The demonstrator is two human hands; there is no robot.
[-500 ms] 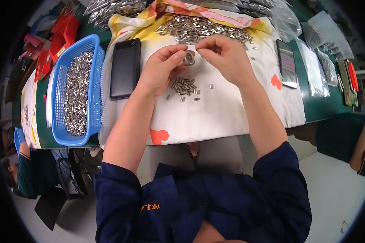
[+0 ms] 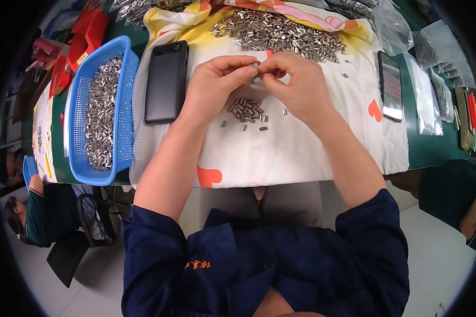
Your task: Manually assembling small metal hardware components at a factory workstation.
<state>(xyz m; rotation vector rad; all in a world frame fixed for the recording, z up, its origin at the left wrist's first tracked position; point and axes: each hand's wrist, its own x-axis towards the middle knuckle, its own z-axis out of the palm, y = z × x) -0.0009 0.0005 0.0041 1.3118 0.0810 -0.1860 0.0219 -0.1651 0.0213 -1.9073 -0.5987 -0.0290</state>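
The left hand and the right hand meet fingertip to fingertip above the white cloth with orange hearts, both nearly closed, pinching together one small shiny metal sleeve that is mostly hidden between the fingers. Such a piece looks light, hard and smooth, so I judge it can slip easily; it is best taken across its round side with thumb and forefinger. A small group of the same sleeves lies just below the hands, and a big pile just beyond them.
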